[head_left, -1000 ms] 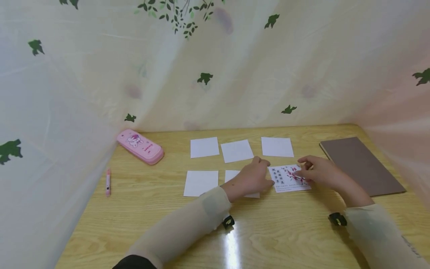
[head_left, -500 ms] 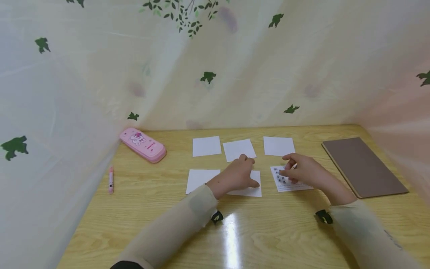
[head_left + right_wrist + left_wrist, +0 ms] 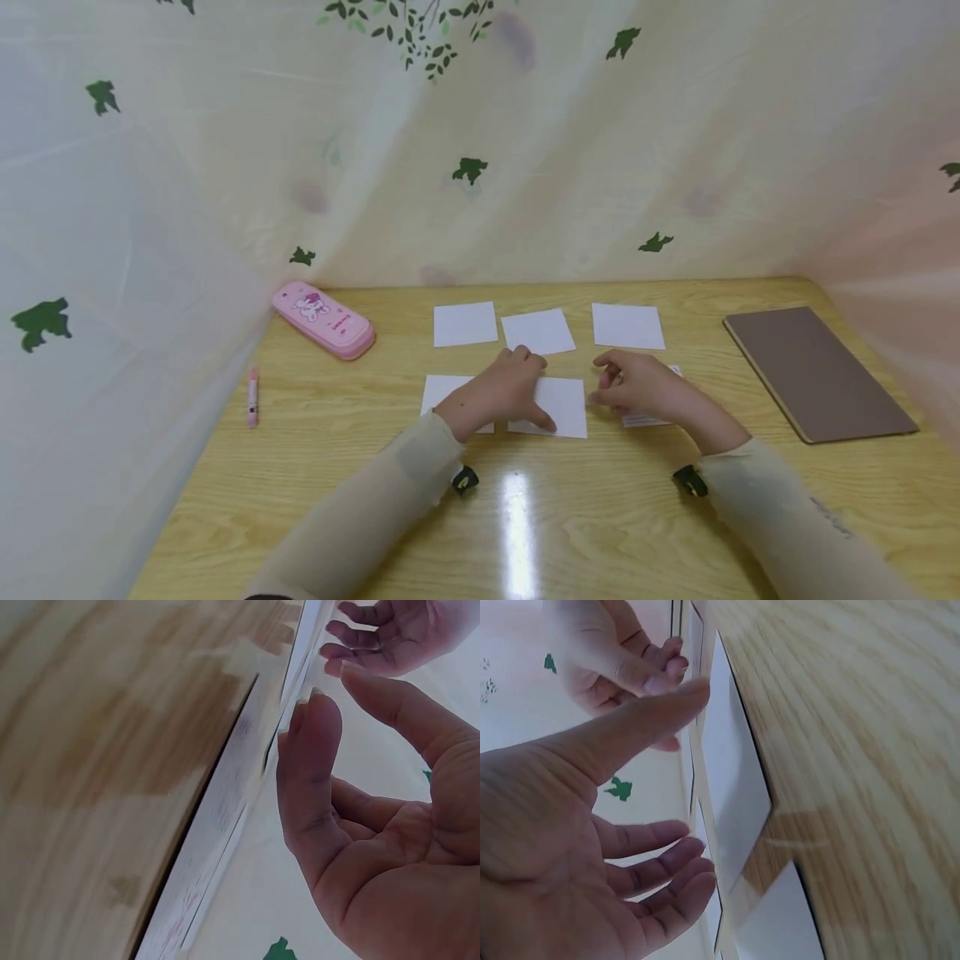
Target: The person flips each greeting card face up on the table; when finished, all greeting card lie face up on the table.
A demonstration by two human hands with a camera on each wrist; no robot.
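Observation:
My left hand [image 3: 498, 387] is spread over the middle card of the front row [image 3: 564, 404], a blank white card. Its thumb reaches toward the near edge and the fingers toward the far edge. In the left wrist view the thumb and fingers are apart above the card [image 3: 735, 765] with nothing between them. My right hand [image 3: 637, 387] hovers over the printed card [image 3: 647, 421], hiding most of it, fingers loosely bent and holding nothing. Faint red and dark print shows on that card [image 3: 202, 862] in the right wrist view.
Three blank white cards, left [image 3: 465, 325], middle [image 3: 538, 332] and right [image 3: 628, 326], form a back row. Another card [image 3: 442, 388] lies partly behind my left hand. A pink pencil case [image 3: 324, 320] and pink pen [image 3: 252, 400] lie left, a brown notebook [image 3: 821, 375] right.
Both hands have moved left: the left from beside the printed card to over the middle front card, the right across the printed card, now covering it. The cards stay in place.

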